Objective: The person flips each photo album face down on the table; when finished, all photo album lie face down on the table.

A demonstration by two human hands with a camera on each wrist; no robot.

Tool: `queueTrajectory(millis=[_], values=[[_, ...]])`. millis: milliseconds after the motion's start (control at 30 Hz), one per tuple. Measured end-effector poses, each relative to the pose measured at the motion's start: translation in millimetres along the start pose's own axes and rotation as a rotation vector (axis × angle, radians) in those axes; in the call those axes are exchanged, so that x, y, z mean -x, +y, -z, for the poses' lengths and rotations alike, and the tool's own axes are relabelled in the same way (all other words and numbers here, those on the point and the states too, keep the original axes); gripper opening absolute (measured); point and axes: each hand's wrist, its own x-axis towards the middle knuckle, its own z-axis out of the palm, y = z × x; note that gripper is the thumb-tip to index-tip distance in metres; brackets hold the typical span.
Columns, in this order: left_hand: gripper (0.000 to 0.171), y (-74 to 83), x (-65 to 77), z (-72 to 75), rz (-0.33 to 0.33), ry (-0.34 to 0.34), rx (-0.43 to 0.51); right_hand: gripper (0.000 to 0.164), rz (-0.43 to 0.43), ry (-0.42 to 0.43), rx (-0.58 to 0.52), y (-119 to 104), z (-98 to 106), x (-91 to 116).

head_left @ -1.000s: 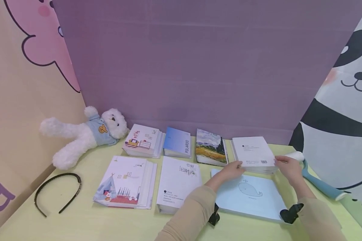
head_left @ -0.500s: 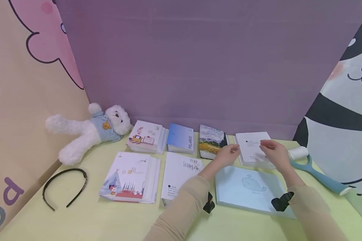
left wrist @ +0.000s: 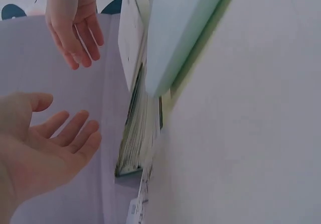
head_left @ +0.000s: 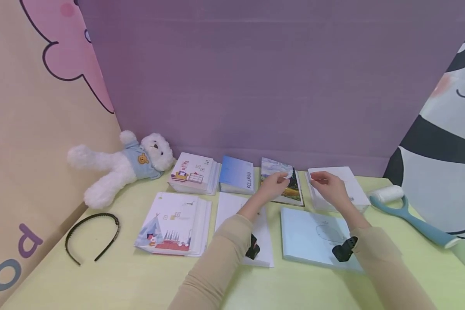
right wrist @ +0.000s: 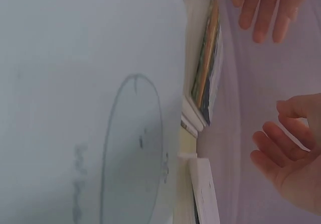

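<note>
My left hand (head_left: 271, 187) hovers before a book with a landscape painting on its cover (head_left: 292, 186), hiding part of it. In the left wrist view the left hand (left wrist: 47, 151) has its fingers loosely bent and apart from any object. My right hand (head_left: 327, 186) is raised over the left part of a white-covered book (head_left: 354, 189). Seen from the right wrist, the right hand (right wrist: 293, 153) has relaxed fingers with nothing between them. Below the hands lies a pale blue book with a whale drawing (head_left: 306, 232); the right wrist partly covers it.
A blue POLAROID album (head_left: 236, 174), a white illustrated album (head_left: 191, 172), a tent-picture album (head_left: 170, 224) and another white book (head_left: 265, 249) lie to the left. Further left are a plush bear (head_left: 116, 170) and black headband (head_left: 93, 215). A blue-handled lint roller (head_left: 418, 221) lies right.
Both hands have let go of the white book at the back right and lifted away to the left. The head view has shifted a little; the books appear to stay put.
</note>
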Motion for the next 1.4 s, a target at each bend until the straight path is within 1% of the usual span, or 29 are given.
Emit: queueTrajectory(millis=[100, 200, 333, 400, 467, 567, 633, 733, 867, 1033, 1100, 1300, 1400], values=[[0.042, -5.9, 0.7, 8.6, 0.022, -0.033, -0.027, 0.041, 0.012, -0.026, 0.001, -5.6, -7.6, -3.5], [0.042, -8.7, 3.3, 16.9, 0.037, -0.044, -0.027, 0.043, 0.016, -0.058, -0.006, -11.3, -14.8, -5.9], [0.043, -12.0, 9.2, 26.9, 0.063, -0.017, -0.023, 0.045, 0.027, -0.106, -0.009, -15.9, -24.8, -8.2], [0.043, -13.9, 13.0, 30.2, 0.085, 0.003, -0.012, 0.046, 0.029, -0.136, -0.007, -15.6, -30.3, -8.5], [0.046, -14.8, 16.8, 31.9, 0.115, 0.004, 0.003, 0.047, 0.024, -0.168, 0.002, -14.0, -34.5, -7.7], [0.053, -18.2, 22.3, 32.1, 0.176, -0.048, 0.028, 0.051, 0.017, -0.219, 0.025, -9.7, -41.4, -6.3], [0.057, -22.0, 24.1, 31.6, 0.21, -0.092, 0.018, 0.053, 0.031, -0.246, 0.048, -8.3, -45.4, -5.5], [0.059, -28.0, 22.5, 31.7, 0.243, -0.129, -0.001, 0.055, 0.063, -0.276, 0.049, -8.8, -50.5, -6.9], [0.057, -33.5, 17.2, 34.9, 0.258, -0.134, -0.05, 0.054, 0.093, -0.317, 0.032, -13.6, -56.0, -11.7], [0.052, -35.4, 13.8, 38.0, 0.262, -0.153, -0.113, 0.055, 0.101, -0.349, 0.094, -19.1, -59.9, -15.1], [0.05, -35.3, 13.8, 38.6, 0.26, -0.154, -0.098, 0.058, 0.108, -0.351, 0.106, -21.1, -60.0, -15.1], [0.047, -34.0, 16.4, 38.4, 0.278, -0.137, 0.026, 0.059, 0.136, -0.35, 0.168, -25.7, -61.5, -13.4], [0.046, -34.8, 17.0, 38.8, 0.281, -0.131, 0.034, 0.056, 0.126, -0.323, 0.2, -27.9, -64.9, -14.9]])
